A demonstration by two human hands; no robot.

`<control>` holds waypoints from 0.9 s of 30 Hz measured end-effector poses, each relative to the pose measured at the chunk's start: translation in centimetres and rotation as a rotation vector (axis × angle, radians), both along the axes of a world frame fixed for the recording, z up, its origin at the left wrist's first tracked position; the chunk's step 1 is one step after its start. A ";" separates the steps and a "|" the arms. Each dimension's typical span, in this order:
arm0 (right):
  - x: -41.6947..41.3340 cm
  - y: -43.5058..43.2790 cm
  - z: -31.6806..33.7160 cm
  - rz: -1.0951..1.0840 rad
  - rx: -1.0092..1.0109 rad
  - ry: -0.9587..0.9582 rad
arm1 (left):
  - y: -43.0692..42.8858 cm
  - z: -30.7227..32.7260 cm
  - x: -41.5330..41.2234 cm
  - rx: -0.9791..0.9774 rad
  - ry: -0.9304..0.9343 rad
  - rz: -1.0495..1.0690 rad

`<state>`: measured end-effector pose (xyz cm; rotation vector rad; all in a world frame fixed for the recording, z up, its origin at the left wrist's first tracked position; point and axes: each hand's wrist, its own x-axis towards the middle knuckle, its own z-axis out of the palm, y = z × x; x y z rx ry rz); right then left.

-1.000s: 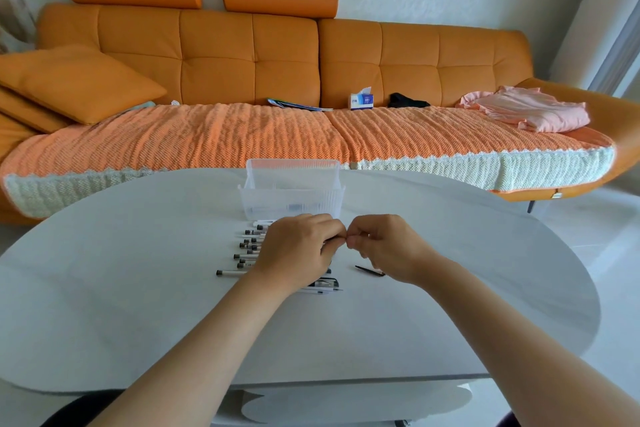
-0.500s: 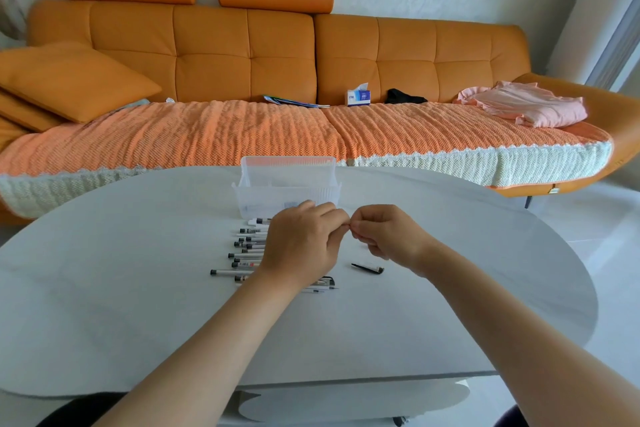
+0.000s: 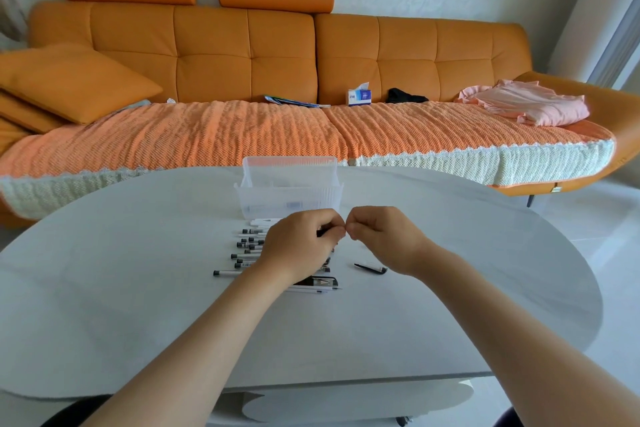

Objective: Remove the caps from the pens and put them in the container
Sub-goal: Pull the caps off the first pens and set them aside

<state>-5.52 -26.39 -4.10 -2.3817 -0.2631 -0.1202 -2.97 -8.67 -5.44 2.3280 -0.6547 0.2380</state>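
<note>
Pen (image 3: 322, 232) pinched btwn L hand (image 3: 298, 247), R hand (image 3: 381, 236).

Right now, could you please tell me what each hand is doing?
Left hand: closed, gripping a pen.
Right hand: closed, pinching that pen's end; cap hidden.

Your left hand (image 3: 301, 246) and right hand (image 3: 384, 236) have moved a little farther off, closer to the clear container (image 3: 289, 198). Your right hand no longer hides part of the black cap (image 3: 371, 268).
</note>
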 end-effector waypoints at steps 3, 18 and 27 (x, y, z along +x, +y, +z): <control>0.2 0.3 -0.1 0.027 -0.015 -0.011 | 0.5 0.1 0.1 0.003 0.011 -0.012; 1.4 0.2 -0.6 -0.059 0.156 0.089 | 2.1 -0.1 1.0 0.104 -0.328 0.074; 1.6 -0.8 -1.7 -0.136 -0.474 0.056 | 2.5 -1.3 1.3 0.216 -0.182 0.001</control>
